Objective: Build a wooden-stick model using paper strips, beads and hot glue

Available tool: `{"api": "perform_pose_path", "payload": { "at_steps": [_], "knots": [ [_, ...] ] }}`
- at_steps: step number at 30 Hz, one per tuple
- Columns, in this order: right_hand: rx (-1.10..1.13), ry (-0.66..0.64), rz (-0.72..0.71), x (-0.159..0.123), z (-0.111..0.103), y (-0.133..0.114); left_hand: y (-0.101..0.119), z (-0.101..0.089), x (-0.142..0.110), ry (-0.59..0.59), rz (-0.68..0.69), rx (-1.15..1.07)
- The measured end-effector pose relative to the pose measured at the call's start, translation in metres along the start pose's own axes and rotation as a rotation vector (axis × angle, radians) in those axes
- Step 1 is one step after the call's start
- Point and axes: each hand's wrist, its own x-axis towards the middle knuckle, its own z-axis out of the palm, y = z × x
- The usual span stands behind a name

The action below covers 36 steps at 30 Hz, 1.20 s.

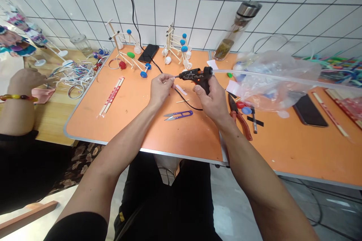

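Observation:
My right hand (210,99) is wrapped round the grip of a black hot glue gun (192,74), whose nozzle points left. A long clear glue stick (263,75) runs out of its back to the right. At the nozzle tip, the fingers of my left hand (161,87) are pinched together; whatever lies between them is too small to make out. On the tabletop below are purple thread snips (178,114) and a thin wooden stick (182,101). Red-handled pliers (240,118) lie just right of my right hand.
Two stick models with coloured wheels (128,54) (178,47) stand at the back beside a phone (148,53). A glass bottle (236,32) and a plastic bag (271,79) are at right. Wrapped chopsticks (112,96) lie left. A co-worker's hand (26,81) is far left.

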Motion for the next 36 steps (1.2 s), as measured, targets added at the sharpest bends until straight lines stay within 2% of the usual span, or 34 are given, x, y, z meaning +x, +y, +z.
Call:
{"api": "perform_pose_path", "payload": {
  "at_steps": [19, 24, 27, 29, 33, 36],
  "knots": [
    [0.038, -0.009, 0.020, 0.001, -0.002, 0.000, 0.001, 0.000, 0.000, -0.008, 0.007, -0.005],
    [0.085, 0.078, 0.059, 0.007, -0.002, 0.017, -0.002, 0.001, 0.003, 0.004, 0.007, -0.014],
    [0.174, 0.134, 0.155, 0.014, -0.008, 0.031, -0.003, 0.001, 0.004, 0.012, 0.001, -0.015],
    [0.255, 0.144, 0.290, 0.018, -0.013, 0.035, -0.004, 0.000, 0.004, 0.010, 0.004, -0.013],
    [0.405, 0.108, 0.577, 0.024, -0.018, 0.030, -0.003, -0.001, 0.003, 0.008, 0.012, -0.012],
    [0.463, 0.065, 0.664, 0.026, -0.016, 0.025, 0.001, -0.001, 0.002, 0.007, -0.003, -0.018]
  ]
}}
